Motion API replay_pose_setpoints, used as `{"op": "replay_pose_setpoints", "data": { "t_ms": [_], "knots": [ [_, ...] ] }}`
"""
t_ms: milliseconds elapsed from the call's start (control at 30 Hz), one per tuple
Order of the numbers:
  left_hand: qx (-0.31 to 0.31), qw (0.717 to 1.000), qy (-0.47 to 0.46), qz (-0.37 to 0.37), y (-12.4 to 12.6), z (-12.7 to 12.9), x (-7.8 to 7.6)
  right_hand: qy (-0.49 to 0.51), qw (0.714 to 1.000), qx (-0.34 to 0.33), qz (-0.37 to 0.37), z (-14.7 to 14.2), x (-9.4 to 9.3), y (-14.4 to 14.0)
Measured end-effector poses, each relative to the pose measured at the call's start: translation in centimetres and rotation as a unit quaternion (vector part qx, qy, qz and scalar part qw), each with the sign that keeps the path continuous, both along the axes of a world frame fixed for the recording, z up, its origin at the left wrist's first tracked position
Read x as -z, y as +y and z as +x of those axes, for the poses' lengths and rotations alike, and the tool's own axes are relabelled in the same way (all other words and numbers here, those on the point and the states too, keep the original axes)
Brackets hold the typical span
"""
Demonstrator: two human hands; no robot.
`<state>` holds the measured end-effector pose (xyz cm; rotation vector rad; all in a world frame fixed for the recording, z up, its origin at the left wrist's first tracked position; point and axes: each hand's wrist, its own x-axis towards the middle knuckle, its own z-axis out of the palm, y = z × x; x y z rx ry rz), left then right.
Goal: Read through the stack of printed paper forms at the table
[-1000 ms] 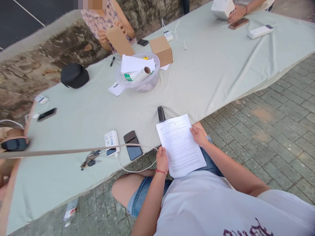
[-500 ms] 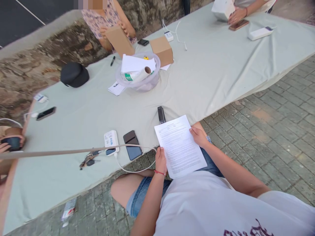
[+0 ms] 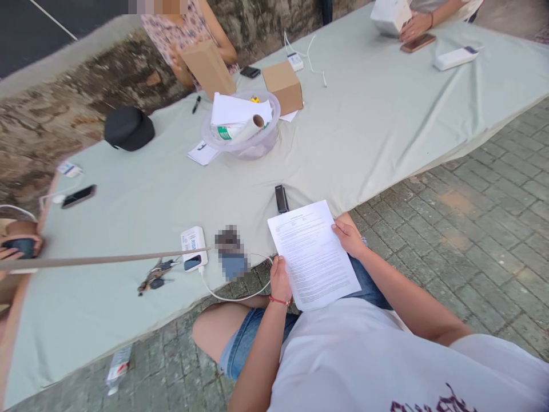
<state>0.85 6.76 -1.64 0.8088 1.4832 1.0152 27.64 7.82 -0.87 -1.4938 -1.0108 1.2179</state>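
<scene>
I hold a printed sheet of paper over my lap at the near edge of a table covered in pale green cloth. My left hand pinches the sheet's lower left edge; a red string sits on that wrist. My right hand grips the sheet's right edge. Just beyond the paper lies a small black device. A phone and a white power bank with a white cable rest on the cloth to the left of my left hand.
A clear bowl holds papers and a roll. Cardboard box, black cap, keys, phone lie on the cloth. A person across holds a box; another's hand at far right. Bottle on the paving.
The paper and both my hands stay almost still; the view drifts slightly. The person across has tilted their cardboard box a little.
</scene>
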Motion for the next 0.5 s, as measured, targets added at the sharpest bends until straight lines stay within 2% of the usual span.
{"op": "replay_pose_setpoints", "data": {
  "t_ms": [133,267,367,433,500],
  "knots": [
    [0.004,1.000,-0.004,0.010,-0.1,0.0,-0.2,0.004,1.000,-0.006,0.003,0.3,0.7,0.0],
    [0.054,0.993,0.093,0.052,0.2,0.0,-0.4,-0.018,1.000,-0.024,-0.001,0.2,0.6,0.2],
    [0.076,0.981,0.162,0.074,0.5,-0.2,-0.4,-0.146,0.989,0.003,-0.020,0.0,-0.6,0.4],
    [0.083,0.977,0.178,0.083,0.4,-0.2,-0.4,-0.265,0.963,0.051,-0.008,-0.2,-2.0,0.7],
    [0.084,0.976,0.178,0.090,0.3,-0.1,-0.5,-0.349,0.932,0.087,0.041,-0.7,-3.7,1.3]
  ]
}}
